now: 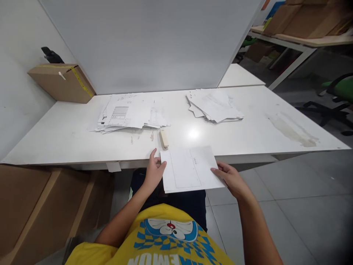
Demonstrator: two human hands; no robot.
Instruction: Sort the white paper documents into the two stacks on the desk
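Observation:
Several sheets of printed paper (184,171) are held level over the table's front edge, partly above my lap. My left hand (154,169) grips their left edge, thumb on top. On the right edge my right hand (230,177) pinches the sheets, its thumb above and fingers underneath. A cream stapler (163,139) lies on the table just beyond the sheets' far left corner, touched by neither hand. Farther back sit a wide, untidy paper stack (138,114) on the left and a smaller fanned stack (216,105) on the right.
The white table (68,140) ends at a tall grey panel (149,44) behind the stacks. A cardboard box (63,82) leans at the back left corner. Large cardboard (41,206) stands below left. A green chair (340,88) is off to the right.

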